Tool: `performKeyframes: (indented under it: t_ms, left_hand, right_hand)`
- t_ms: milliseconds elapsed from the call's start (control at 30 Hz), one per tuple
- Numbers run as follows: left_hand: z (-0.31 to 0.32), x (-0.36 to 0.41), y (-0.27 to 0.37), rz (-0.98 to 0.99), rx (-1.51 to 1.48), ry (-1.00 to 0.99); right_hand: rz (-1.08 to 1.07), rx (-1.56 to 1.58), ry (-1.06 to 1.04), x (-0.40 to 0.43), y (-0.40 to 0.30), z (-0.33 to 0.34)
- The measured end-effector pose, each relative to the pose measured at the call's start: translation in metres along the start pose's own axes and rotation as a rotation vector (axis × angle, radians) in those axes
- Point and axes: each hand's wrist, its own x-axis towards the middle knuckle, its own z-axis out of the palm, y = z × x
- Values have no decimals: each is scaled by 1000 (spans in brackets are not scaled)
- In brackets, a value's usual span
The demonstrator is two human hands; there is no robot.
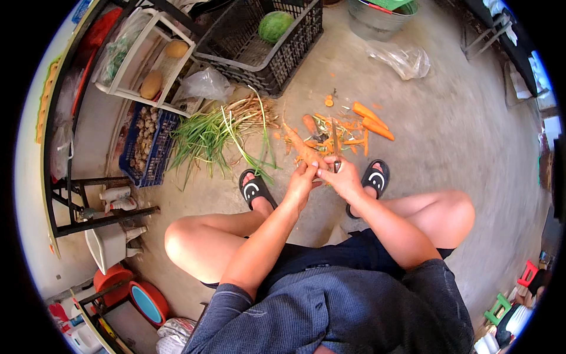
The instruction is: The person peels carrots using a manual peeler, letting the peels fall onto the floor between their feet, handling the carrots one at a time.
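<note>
My left hand (303, 181) grips the thick end of a long carrot (305, 150), whose thin tip points away from me to the upper left. In my right hand (345, 177) is a knife (335, 144) with its blade pointing away, and the fingers also touch the carrot's thick end. Beneath them on the concrete floor lies a heap of carrot peelings (353, 140). An unpeeled-looking carrot piece (310, 125) sits among the scraps. Two bright orange peeled carrots (376, 120) rest to the right of the heap.
Green onions (208, 137) lie left of the peelings. Behind are a black plastic crate (269, 71) holding a watermelon (276, 26), a metal bucket (380, 24) and a clear plastic bag (407, 62). A blue basket of garlic (141, 172) stands left. My slippered feet flank the work spot.
</note>
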Motion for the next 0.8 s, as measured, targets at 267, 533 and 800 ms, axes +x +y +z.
performKeyframes:
  t_ms: [267, 533, 800]
  left_hand:
    - [-11, 2, 4, 56, 85, 111]
    - [-12, 8, -6, 275, 671, 164]
    - [-31, 19, -19, 169, 684, 138]
  right_hand:
    - [88, -376, -86, 4, -34, -21]
    - [-347, -697, -50, 18, -62, -44]
    - [-116, -914, -85, 18, -46, -41]
